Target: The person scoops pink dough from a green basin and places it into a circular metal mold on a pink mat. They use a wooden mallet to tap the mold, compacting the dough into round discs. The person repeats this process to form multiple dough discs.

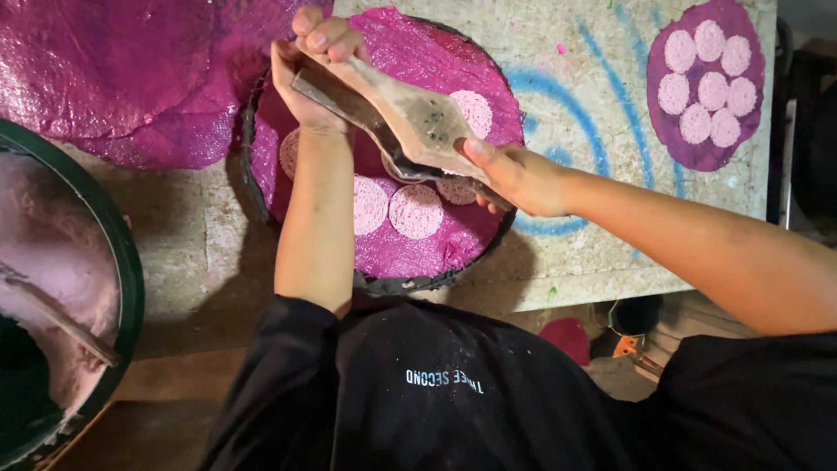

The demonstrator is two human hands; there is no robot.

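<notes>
Black shirt (453, 392), short sleeves, bare forearms

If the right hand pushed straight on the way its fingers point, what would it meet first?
Likely the wooden paddle that the right hand already grips, then the left hand beyond it; depth is unclear.

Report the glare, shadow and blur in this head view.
Head view: glare sheens the magenta sheet at upper left; the left hand and right hand on the wooden press look sharp; deep shadow under the table edge; the basin is softer.
</notes>
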